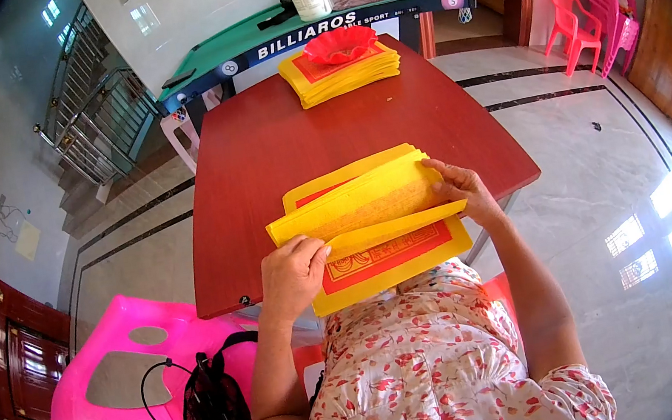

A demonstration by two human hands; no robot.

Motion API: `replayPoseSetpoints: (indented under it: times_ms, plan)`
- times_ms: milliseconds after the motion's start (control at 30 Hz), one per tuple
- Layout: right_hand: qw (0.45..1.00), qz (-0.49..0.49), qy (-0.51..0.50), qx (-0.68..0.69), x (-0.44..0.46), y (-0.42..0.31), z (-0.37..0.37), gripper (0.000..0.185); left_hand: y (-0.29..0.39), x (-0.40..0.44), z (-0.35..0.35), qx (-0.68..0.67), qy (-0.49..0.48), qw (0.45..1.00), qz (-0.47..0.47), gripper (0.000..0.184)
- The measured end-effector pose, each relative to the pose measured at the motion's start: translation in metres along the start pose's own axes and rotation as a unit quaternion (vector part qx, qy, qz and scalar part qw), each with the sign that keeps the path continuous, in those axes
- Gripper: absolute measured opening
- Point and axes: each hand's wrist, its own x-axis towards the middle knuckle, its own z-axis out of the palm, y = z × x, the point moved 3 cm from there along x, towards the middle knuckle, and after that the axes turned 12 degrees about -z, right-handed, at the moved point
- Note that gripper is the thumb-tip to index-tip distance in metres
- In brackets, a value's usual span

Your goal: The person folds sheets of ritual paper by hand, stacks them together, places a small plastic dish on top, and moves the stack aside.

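The folded yellow paper (365, 200) runs lengthwise crosswise between both closed grips, left hand (290, 278) pinching its left end, right hand (468, 191) its right.

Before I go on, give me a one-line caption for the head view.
Left hand and right hand hold folded yellow paper over a red-and-yellow sheet at a red table.

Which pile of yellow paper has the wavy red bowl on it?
The far pile, near the pool table, with the red bowl on top. The near papers have a left hand and right hand on them.
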Motion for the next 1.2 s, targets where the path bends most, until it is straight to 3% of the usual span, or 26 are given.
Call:
replayPoseSetpoints:
  times_ms: [133,300,400,600,933,1100,1200]
  plan:
    - [0.999,-0.005,0.010,-0.051,0.000,-0.003,0.000,0.033,0.000,0.000,0.000,-0.008,-0.015,1.000,-0.011,0.012]
    - [0.992,0.045,0.014,-0.119,-0.003,-0.007,-0.001,0.062,-0.001,0.000,0.001,-0.010,-0.001,1.000,-0.023,0.012]
    - [0.992,0.017,0.027,-0.120,-0.003,-0.009,0.001,0.071,-0.002,0.001,0.002,-0.007,0.008,1.000,-0.029,0.013]
    - [0.991,0.020,0.024,-0.133,-0.003,-0.007,-0.001,0.077,-0.003,0.001,0.004,-0.009,0.009,0.999,-0.032,0.013]
    - [0.992,-0.010,-0.005,-0.125,-0.004,-0.004,-0.002,0.077,-0.004,0.001,0.006,-0.005,0.011,0.999,-0.033,0.012]
    - [0.996,-0.006,-0.030,-0.088,0.000,-0.006,0.004,0.047,-0.005,0.000,0.008,-0.015,0.003,0.999,-0.039,0.012]
    - [0.998,0.032,-0.021,-0.050,0.000,-0.002,0.002,0.040,-0.004,0.001,0.006,-0.009,0.005,1.000,-0.029,0.011]
